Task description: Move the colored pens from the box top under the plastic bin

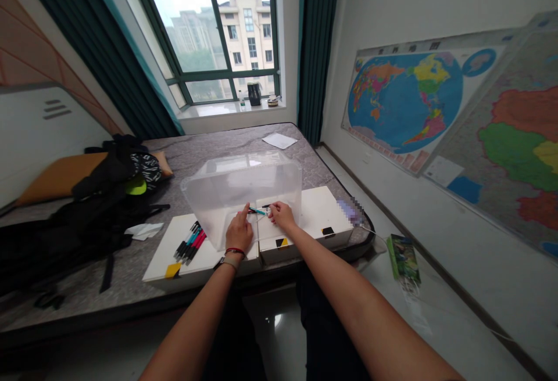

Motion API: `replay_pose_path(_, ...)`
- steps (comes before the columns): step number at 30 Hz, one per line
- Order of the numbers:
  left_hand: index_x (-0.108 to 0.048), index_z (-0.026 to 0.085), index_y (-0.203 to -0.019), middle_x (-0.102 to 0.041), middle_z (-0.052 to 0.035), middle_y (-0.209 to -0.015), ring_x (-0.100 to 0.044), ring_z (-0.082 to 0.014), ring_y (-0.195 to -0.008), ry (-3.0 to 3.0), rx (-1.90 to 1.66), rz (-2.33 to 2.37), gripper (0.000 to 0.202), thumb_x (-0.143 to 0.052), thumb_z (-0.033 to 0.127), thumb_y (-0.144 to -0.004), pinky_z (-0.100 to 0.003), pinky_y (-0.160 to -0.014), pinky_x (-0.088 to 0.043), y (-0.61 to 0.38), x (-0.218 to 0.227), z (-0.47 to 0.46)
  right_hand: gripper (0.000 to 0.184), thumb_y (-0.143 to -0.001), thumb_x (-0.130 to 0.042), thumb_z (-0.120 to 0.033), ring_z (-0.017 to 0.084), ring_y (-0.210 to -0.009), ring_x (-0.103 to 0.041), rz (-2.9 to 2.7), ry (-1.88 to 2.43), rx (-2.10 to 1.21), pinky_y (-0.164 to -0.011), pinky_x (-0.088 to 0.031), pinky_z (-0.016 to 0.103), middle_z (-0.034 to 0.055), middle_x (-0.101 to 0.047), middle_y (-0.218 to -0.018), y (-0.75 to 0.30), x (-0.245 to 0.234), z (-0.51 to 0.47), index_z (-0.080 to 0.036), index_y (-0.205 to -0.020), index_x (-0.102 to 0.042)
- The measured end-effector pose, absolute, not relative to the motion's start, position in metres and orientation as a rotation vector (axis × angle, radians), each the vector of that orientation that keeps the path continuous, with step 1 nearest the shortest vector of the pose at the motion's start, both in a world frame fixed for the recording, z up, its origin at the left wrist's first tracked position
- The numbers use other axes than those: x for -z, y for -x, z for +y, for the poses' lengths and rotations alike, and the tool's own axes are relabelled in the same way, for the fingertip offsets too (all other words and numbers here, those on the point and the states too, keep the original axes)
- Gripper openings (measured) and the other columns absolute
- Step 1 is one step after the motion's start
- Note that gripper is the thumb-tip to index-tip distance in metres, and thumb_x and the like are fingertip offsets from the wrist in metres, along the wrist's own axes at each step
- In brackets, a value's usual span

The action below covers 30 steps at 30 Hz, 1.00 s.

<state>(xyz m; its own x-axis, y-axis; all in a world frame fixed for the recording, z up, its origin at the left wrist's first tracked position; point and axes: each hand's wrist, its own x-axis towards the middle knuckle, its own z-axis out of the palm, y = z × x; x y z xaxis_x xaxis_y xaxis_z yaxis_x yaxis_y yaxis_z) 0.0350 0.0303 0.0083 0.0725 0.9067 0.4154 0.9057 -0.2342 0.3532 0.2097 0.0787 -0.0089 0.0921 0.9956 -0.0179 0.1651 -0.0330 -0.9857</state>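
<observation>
A teal pen (257, 211) spans the gap between my two hands, at the open side of a clear plastic bin (244, 180) tipped on its side. My left hand (239, 233) has closed fingers at the pen's left end, its index finger pointing forward. With a pinch, my right hand (281, 215) holds the pen's right end. A small dark piece shows just above the right fingertips, too small to name. Left of the bin, several black, teal and pink pens (190, 243) lie in a bunch on a white box (163, 253).
A second white box (322, 209) sits to the right, both on a grey mattress (174, 148). Black bags (111, 172) and a crumpled tissue (143, 230) lie left. Paper (279, 140) rests toward the window. A green box (403, 258) stands on the floor at right.
</observation>
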Motion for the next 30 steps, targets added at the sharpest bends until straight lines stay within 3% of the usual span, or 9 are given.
replay_pose_path(4,-0.062,0.022,-0.118,-0.060,-0.0089,-0.114,-0.059,-0.0203,-0.095,-2.280,-0.872,1.941,0.037,-0.044,0.015,-0.087,-0.030,-0.082,-0.046,-0.036,-0.011,0.029,0.016,-0.087,-0.052,-0.028,0.009,-0.044,-0.055,-1.261,1.402,-1.071,-0.040,-0.041,0.015,0.0007,-0.066,-0.062,-0.210,0.006,0.077,-0.017,-0.079,-0.060)
replay_pose_path(9,-0.063,0.021,-0.103,-0.067,-0.0055,-0.095,-0.062,-0.0195,-0.089,-2.293,-0.796,1.936,0.024,-0.044,0.020,-0.088,-0.029,-0.078,-0.044,-0.034,-0.007,0.031,0.016,-0.086,-0.053,-0.028,0.009,-0.045,-0.056,-1.294,1.421,-1.034,-0.041,-0.041,0.015,0.0011,-0.067,-0.063,-0.210,0.008,0.077,-0.017,-0.077,-0.060)
replay_pose_path(14,-0.063,0.021,-0.102,-0.069,-0.0059,-0.087,-0.063,-0.0203,-0.082,-2.296,-0.649,2.033,0.023,-0.044,0.026,-0.090,-0.029,-0.072,-0.041,-0.034,-0.003,0.032,0.016,-0.084,-0.052,-0.026,0.010,-0.045,-0.057,-1.337,1.410,-0.992,-0.042,-0.042,0.016,0.0013,-0.066,-0.062,-0.211,0.009,0.078,-0.017,-0.074,-0.059)
replay_pose_path(30,-0.063,0.024,-0.109,-0.070,-0.0055,-0.088,-0.064,-0.0173,-0.082,-2.350,-0.667,1.831,0.028,-0.041,0.026,-0.091,-0.027,-0.076,-0.044,-0.025,-0.033,0.007,0.024,-0.079,-0.053,-0.038,0.012,-0.047,-0.057,-1.319,1.361,-1.063,-0.043,-0.045,0.020,0.0043,-0.067,-0.063,-0.213,0.008,0.076,-0.016,-0.076,-0.061)
